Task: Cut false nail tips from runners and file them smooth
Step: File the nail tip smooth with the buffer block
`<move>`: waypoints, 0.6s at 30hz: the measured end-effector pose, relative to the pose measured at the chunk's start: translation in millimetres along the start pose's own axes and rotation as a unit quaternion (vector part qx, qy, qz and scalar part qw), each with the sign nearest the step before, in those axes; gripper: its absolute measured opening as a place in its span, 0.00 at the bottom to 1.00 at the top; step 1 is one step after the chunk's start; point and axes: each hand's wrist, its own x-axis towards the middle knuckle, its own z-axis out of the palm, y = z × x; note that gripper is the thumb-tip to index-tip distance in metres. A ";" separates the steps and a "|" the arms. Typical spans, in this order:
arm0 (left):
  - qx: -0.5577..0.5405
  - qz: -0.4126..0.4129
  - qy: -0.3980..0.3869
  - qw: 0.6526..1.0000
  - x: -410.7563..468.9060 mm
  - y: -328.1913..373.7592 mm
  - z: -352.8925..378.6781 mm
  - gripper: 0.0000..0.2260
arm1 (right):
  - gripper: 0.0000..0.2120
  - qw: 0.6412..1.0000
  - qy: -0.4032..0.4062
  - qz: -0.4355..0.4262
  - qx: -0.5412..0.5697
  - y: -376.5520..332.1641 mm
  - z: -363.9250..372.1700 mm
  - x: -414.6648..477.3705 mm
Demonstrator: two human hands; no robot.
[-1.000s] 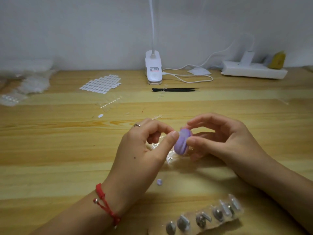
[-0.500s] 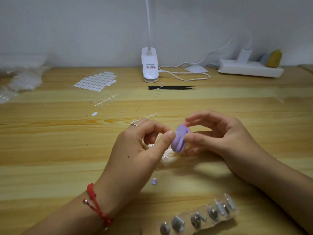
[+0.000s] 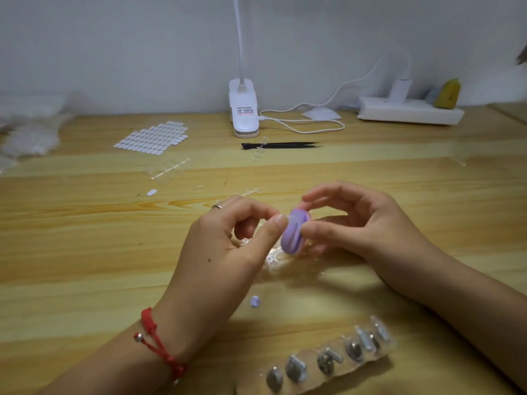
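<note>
My right hand (image 3: 370, 226) grips a purple oval nail file (image 3: 291, 238) between thumb and fingers, holding it on edge just above the table. My left hand (image 3: 228, 246) pinches a small clear nail tip (image 3: 281, 216) between thumb and forefinger, pressed against the file's upper left edge. The tip is mostly hidden by the fingertips. A clear runner with nail tips (image 3: 171, 169) lies farther back on the left. One loose pale tip (image 3: 254, 301) lies on the wood below my hands.
A crinkled clear bag (image 3: 273, 259) sits under my hands. Near the front edge lies a clear strip of metal pieces (image 3: 328, 360). Black tweezers (image 3: 282, 145), a white sheet of oval tabs (image 3: 152, 138), a lamp base (image 3: 243, 115) and a power strip (image 3: 410, 111) are at the back.
Both hands keep their hold and stay together at the file. The file has tilted slightly and the view has shifted a little.
</note>
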 end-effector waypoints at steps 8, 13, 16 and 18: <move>-0.014 -0.012 0.000 1.000 0.2 1.0 -1.1 0.06 | 0.12 1.000 -0.004 0.002 0.002 0.3 -0.2 0.0; -0.033 -0.029 -0.007 0.999 -0.1 1.1 -0.4 0.06 | 0.14 0.999 0.026 -0.003 0.023 0.1 -2.7 0.8; -0.031 -0.029 -0.013 0.999 0.5 0.4 -0.9 0.05 | 0.13 1.000 0.000 -0.003 -0.010 -0.8 0.6 -0.5; -0.046 -0.038 -0.017 0.998 -0.2 1.0 -0.5 0.05 | 0.13 0.998 0.052 -0.002 0.045 0.1 -2.7 1.0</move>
